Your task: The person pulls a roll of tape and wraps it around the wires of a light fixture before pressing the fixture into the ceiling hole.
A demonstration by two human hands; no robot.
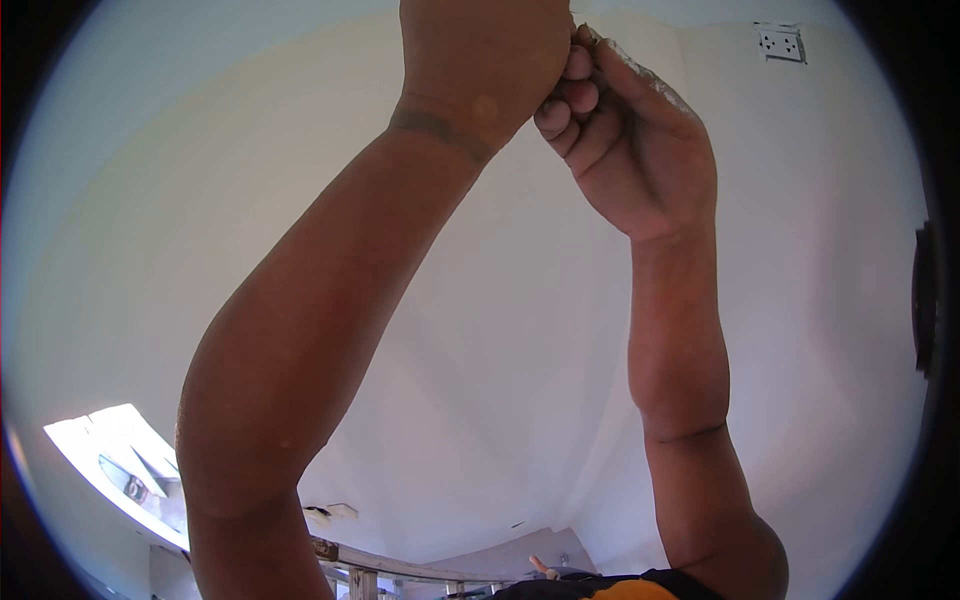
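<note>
- Both bare arms were lifted high overhead, and the two hands met near the top of the view.
- The left hand (480, 50) was cut off by the upper edge. Only its heel and wrist showed, so I could not tell whether its fingers were open or closed.
- A dark band (440, 128) ran around that wrist.
- The right hand (630, 130) was curled into a tight fist, its fingers (565, 100) folded in and pressed against the left hand's heel. Whatever sat inside the fist was hidden.
- A white smear (650, 80) streaked the back of the right hand along its upper edge.
- The white wall (520, 330) spread behind both hands, bare and smooth. I could not tell whether either hand touched it.
- A socket plate (780, 42) sat on that wall, up and to the right of the fist, well apart from it.
- Far below on the left, a bright window (110, 455) glared.
- A wooden rail (380, 562) crossed the bottom, beside the person's dark shirt (620, 588).
</note>
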